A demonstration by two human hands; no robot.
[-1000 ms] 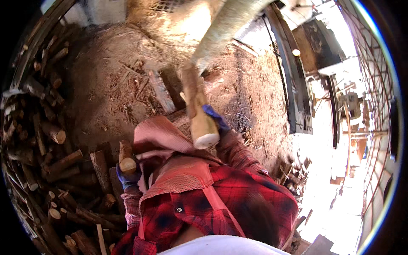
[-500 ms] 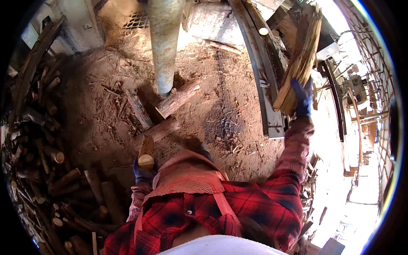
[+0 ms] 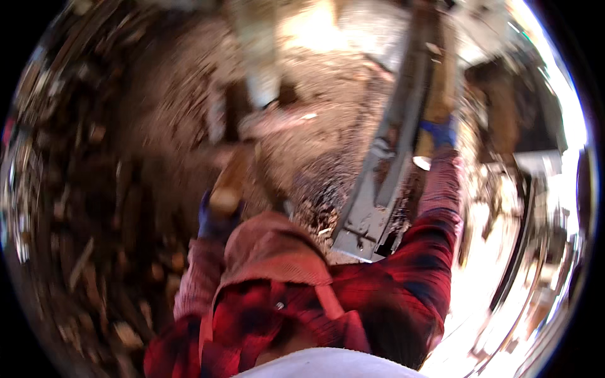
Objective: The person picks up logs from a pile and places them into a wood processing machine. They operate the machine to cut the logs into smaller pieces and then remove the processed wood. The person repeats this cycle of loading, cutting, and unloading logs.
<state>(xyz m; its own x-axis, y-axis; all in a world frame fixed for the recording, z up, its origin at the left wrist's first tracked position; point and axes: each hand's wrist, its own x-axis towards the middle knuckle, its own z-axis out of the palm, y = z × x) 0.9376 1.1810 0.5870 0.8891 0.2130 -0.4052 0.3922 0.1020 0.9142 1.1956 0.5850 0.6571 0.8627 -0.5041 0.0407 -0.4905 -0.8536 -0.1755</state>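
My left hand [image 3: 217,220], in a dark blue glove, is closed round a short log [image 3: 232,179] held beside my apron. The log's pale cut end faces up toward me. My right hand [image 3: 441,131], in a blue glove, is closed on a long piece of firewood [image 3: 443,75] along the right side of a metal beam [image 3: 397,145]. A pale end of wood shows just below that hand. Blur hides the fingertips of both hands. Another log [image 3: 277,121] lies on the ground at the foot of a thick pale post [image 3: 259,63].
A large heap of firewood [image 3: 120,233] fills the left side. The beam's flat end [image 3: 359,242] reaches close to my right side. Brown wood [image 3: 498,107] and a dark box-like thing [image 3: 539,107] stand beyond my right arm. Chips litter the dirt floor [image 3: 183,113].
My view has turned, and the beam now appears nearer my body. The firewood in my right hand has come down from a slant to lie along the beam. My left hand still holds its log.
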